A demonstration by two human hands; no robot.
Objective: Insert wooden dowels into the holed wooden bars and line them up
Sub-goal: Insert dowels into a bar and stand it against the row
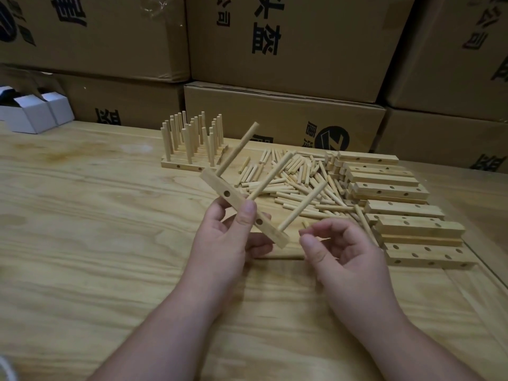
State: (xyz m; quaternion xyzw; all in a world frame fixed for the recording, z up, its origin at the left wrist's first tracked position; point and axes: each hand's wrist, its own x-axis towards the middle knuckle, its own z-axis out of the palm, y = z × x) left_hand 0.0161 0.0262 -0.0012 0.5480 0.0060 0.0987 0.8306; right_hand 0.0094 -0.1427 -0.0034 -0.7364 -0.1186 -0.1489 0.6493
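Observation:
My left hand grips a holed wooden bar tilted above the table, thumb across its front face. Three dowels stand in the bar and point up to the right; the nearest dowel sits at the bar's lower end. My right hand hovers just right of that end with fingers loosely curled, holding nothing. A heap of loose dowels lies behind the hands. Bare holed bars are stacked to the right. Finished bars with upright dowels stand in rows at the back.
The work sits on a pale wooden table. Brown cardboard boxes are stacked along the back. Small white boxes sit at the far left. A single dowel lies on the table under my hands.

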